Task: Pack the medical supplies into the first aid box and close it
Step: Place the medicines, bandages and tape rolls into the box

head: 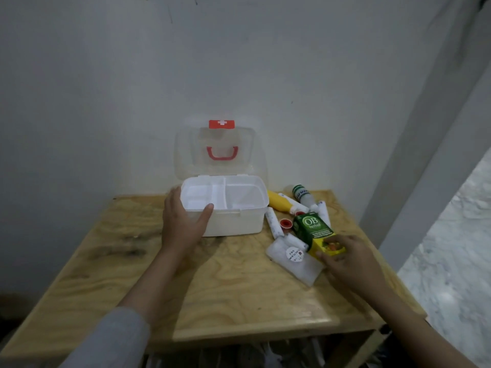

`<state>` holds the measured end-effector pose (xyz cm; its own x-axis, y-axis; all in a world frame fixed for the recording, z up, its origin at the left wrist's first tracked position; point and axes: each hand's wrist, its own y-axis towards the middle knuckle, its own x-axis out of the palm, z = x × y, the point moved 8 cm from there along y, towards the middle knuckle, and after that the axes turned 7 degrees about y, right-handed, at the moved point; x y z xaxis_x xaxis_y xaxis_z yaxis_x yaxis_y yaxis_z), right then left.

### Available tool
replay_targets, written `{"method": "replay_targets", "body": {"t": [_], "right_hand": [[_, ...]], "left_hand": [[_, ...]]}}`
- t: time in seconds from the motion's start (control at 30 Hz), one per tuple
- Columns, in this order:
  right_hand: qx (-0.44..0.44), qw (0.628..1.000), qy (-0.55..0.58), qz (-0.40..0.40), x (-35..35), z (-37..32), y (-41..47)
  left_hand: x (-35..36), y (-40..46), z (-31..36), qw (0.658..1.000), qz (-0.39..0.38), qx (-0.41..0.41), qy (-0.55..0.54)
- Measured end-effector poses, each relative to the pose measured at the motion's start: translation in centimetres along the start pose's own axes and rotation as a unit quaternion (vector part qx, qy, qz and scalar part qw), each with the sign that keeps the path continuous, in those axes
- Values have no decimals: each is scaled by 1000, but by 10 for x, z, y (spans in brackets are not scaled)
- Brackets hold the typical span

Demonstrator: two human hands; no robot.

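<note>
Left hand (pixel 183 224): fingers curled round open first aid box (pixel 233 221) corner.
Right hand (pixel 348 258): fingers clamped on green-yellow carton (pixel 316 232).

Left hand (pixel 182 227) on box (pixel 239 223), right hand (pixel 349 261) on carton (pixel 313 229)

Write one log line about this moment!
first aid box: open, empty | left hand: holds its corner | right hand: grips green carton | yellow bottle: lying on table

Plywood table (pixel 228 296) against a grey wall (pixel 111 83), marbled floor (pixel 451 261) at right
</note>
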<state>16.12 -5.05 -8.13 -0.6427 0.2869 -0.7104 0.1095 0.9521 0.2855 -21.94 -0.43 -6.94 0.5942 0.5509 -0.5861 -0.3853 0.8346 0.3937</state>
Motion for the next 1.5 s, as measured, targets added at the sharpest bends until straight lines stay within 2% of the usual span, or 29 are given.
{"method": "replay_targets", "body": {"t": [0.1,0.23,0.37,0.47,0.63,0.73,1.0,1.1,1.2,1.27,1.4,1.5], "right_hand": [[-2,999,9,48,-7,-2,-3],[-61,989,43,125,-36,-26,-1],[-140,975,108,131,-52,-82,18],[-176,979,86,63,-36,-131,47],[-192,975,-44,-101,24,-186,102],[-175,966,-68,-178,63,-197,119],[-117,943,-72,-302,141,-180,135],[-147,934,-126,-300,161,-180,134],[-147,933,-128,-303,165,-179,134],[-141,946,-96,-275,146,-181,135],[-126,979,52,-150,72,-174,114],[-96,983,61,-143,32,-139,66]], "left_hand": [[4,1,-2,999,-15,13,38],[6,0,-4,999,-16,19,44],[6,0,-4,999,-7,22,39],[6,-1,-5,999,-5,24,34],[6,0,-8,999,-5,20,32],[7,1,-8,1000,1,0,21],[11,-1,-11,1000,7,-6,-1],[13,0,-12,1000,8,2,-4],[13,0,-12,1000,11,5,-7],[12,-1,-12,1000,15,7,-11],[11,-1,-10,1000,17,10,-20],[9,-1,-10,1000,19,14,-20]]}}
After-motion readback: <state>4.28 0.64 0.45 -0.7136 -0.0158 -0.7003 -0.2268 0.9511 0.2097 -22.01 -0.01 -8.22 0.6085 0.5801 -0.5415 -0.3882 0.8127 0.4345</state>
